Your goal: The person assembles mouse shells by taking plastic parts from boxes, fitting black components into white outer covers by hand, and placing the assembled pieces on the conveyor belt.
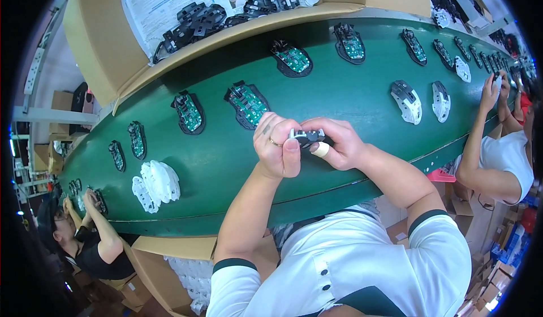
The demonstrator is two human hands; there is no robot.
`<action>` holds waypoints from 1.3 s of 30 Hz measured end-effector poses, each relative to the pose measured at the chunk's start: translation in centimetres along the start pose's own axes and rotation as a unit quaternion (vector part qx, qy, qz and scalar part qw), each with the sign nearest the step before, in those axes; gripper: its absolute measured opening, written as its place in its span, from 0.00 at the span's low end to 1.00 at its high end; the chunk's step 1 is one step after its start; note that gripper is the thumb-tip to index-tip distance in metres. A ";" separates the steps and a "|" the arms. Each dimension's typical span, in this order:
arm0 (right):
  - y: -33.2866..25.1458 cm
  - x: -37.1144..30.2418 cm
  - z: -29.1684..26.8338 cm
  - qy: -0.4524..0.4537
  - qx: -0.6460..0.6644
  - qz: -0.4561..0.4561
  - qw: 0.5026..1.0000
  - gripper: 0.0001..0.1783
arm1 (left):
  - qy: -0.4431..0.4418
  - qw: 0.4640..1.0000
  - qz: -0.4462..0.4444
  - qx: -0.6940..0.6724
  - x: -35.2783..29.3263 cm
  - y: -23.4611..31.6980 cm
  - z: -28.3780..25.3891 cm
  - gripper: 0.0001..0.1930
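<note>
Both hands meet over the near middle of the green work surface, with a black-and-white computer mouse shell between them. My left hand is closed on its left end, thumb pressed against it. My right hand grips the right end between fingers and thumb; a pale wrap covers that thumb. The fingers hide much of the shell. Just beyond my left hand lies a mouse base with a green circuit board. Two assembled black-and-white mouse shells rest apart on the surface to the right.
Several mouse bases with circuit boards line the green belt. White shells are piled at the left. A cardboard box of black parts stands beyond; another box sits at lower left. People work at both sides.
</note>
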State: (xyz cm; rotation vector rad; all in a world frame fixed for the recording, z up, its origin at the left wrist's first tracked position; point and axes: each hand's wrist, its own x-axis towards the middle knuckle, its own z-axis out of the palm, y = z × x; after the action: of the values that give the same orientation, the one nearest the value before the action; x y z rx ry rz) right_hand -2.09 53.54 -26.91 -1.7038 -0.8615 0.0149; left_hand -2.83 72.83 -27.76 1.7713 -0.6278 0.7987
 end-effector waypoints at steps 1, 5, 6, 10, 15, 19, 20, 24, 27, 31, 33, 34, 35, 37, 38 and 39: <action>-0.1 0.1 0.0 -0.002 -0.005 -0.007 1.000 0.18 | 0.000 1.000 0.000 -0.001 0.0 0.0 -0.1 0.16; -0.4 0.3 0.1 -0.001 -0.014 -0.012 1.000 0.18 | 0.016 1.000 0.011 -0.013 -0.5 -0.4 0.0 0.16; -0.3 0.3 0.1 -0.001 -0.015 -0.011 1.000 0.18 | 0.026 0.999 0.013 -0.020 -0.5 -0.4 0.2 0.16; -0.1 0.5 0.2 0.006 -0.033 -0.035 0.999 0.20 | 0.036 0.999 0.023 -0.024 -0.4 -0.5 0.4 0.17; -0.3 1.0 0.3 0.010 -0.048 -0.069 0.996 0.21 | 0.024 0.998 0.050 -0.026 -0.3 -0.4 0.0 0.18; -0.6 1.4 0.4 0.025 -0.049 -0.090 0.994 0.24 | 0.012 0.997 0.075 -0.026 0.0 -0.3 -0.5 0.18; -0.6 1.3 0.5 0.034 -0.054 -0.091 0.994 0.25 | 0.010 0.996 0.080 -0.025 -0.1 -0.2 -0.6 0.18; 0.0 1.3 0.4 0.028 -0.050 -0.120 0.991 0.27 | 0.003 0.996 0.087 -0.025 -0.3 -0.1 -0.8 0.18; 0.1 1.5 0.5 0.034 -0.041 -0.143 0.988 0.28 | 0.004 0.996 0.089 -0.025 -0.4 0.0 -0.9 0.18; 0.1 1.7 0.5 0.012 -0.051 -0.153 0.987 0.25 | 0.015 0.995 0.090 -0.031 -0.2 0.0 -1.0 0.18; -0.2 1.6 0.7 0.013 -0.057 -0.144 0.988 0.24 | 0.024 0.996 0.088 -0.022 -0.4 -0.1 -1.0 0.18; -0.4 1.6 0.8 0.020 -0.059 -0.140 0.988 0.23 | 0.023 0.996 0.088 -0.023 -0.3 -0.2 -1.0 0.18; -0.6 1.7 0.8 0.026 -0.061 -0.136 0.988 0.22 | 0.028 0.995 0.092 -0.018 -0.3 -0.3 -0.9 0.18; -0.7 1.7 0.7 0.023 -0.065 -0.131 0.989 0.21 | 0.032 0.995 0.095 -0.014 -0.3 -0.2 -0.9 0.19; -0.8 1.8 0.8 0.019 -0.068 -0.127 0.989 0.20 | 0.032 0.995 0.090 -0.013 -0.2 -0.2 -1.1 0.19; -0.7 1.9 0.8 0.018 -0.066 -0.128 0.989 0.20 | 0.033 0.996 0.085 -0.011 -0.2 -0.2 -1.2 0.19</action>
State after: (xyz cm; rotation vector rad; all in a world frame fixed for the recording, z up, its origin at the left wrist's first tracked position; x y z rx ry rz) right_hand -1.43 55.30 -25.76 -1.6988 -1.0683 -0.2498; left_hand -3.10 74.01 -27.79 1.6803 -0.7475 0.9585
